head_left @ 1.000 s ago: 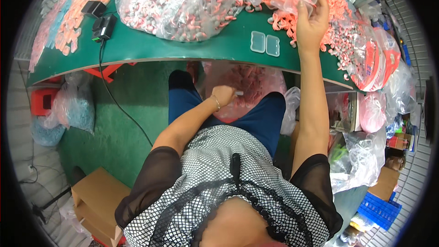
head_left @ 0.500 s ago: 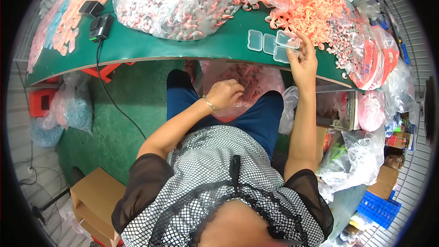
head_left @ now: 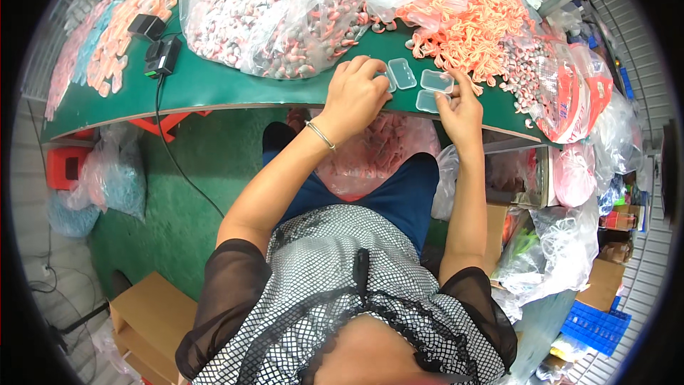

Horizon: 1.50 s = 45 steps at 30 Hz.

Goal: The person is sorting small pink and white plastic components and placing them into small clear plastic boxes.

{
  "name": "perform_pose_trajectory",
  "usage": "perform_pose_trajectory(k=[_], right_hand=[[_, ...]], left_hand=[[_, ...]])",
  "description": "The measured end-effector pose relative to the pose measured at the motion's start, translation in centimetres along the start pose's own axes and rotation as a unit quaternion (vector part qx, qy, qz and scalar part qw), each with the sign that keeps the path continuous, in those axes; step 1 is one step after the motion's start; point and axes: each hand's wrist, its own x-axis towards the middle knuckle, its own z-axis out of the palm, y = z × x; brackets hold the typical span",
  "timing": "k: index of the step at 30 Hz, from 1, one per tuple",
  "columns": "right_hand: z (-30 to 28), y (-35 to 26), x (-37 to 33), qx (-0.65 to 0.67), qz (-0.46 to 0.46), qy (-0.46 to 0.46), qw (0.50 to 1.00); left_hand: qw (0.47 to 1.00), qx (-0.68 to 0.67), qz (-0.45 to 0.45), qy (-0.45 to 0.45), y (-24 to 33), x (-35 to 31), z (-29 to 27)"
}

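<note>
Rising to the bench [head_left: 235, 87] since the earlier frame with the left hand [head_left: 356, 94]; curling at the left clear case [head_left: 402, 73], leaving any pinch impossible to tell. Pinching with the right hand [head_left: 462, 110] the right clear case [head_left: 436, 81], lying open just left of the grip, extending near to far. Showing pink-grey pieces [head_left: 306, 68] in a clear bag [head_left: 265, 11], far left.

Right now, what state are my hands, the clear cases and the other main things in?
Left hand: fingers curled, partly covering left case
Right hand: at right case's edge, grip unclear
Left case: open, lying on the table
Right case: open, halves spread
Large clear bag: full of grey-and-pink pieces
Orange pieces: loosely heaped
Black device: cord attached
</note>
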Motion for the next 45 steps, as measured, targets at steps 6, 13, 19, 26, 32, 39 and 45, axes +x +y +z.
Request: perform_pose_trajectory(k=[6,13,19,26,32,39,45], right_hand=[[0.9,-0.6,0.5,-0.154,-0.116,0.032,0.981],[-2.3,2.3,1.0,-0.009,-0.058,0.101,0.993],[-1.3,1.8,1.4,-0.124,-0.098,0.084,0.984],[-0.2,2.1,2.4,-0.177,-0.099,0.111,0.973],[-0.1,-0.9,1.4,0.034,-0.077,0.141,0.986],[0.7,-3.5,0.9,0.125,-0.129,0.047,0.983],[-8.1,10.3,5.5,-0.360,-0.055,0.221,0.905]], left_hand=[[0.998,0.016,-0.053,-0.037,1.6,0.2,0.2],[0.999,-0.033,-0.035,0.018,0.4,0.1,-1.2],[0.995,-0.076,-0.058,-0.012,-0.8,-0.7,-0.9],[0.994,-0.069,-0.085,-0.024,1.4,0.0,-0.5],[0.960,-0.239,-0.147,0.011,2.3,2.5,-0.1],[0.747,-0.591,-0.303,-0.010,2.3,4.0,1.8],[0.779,-0.535,-0.324,-0.036,0.2,2.2,-0.7]])
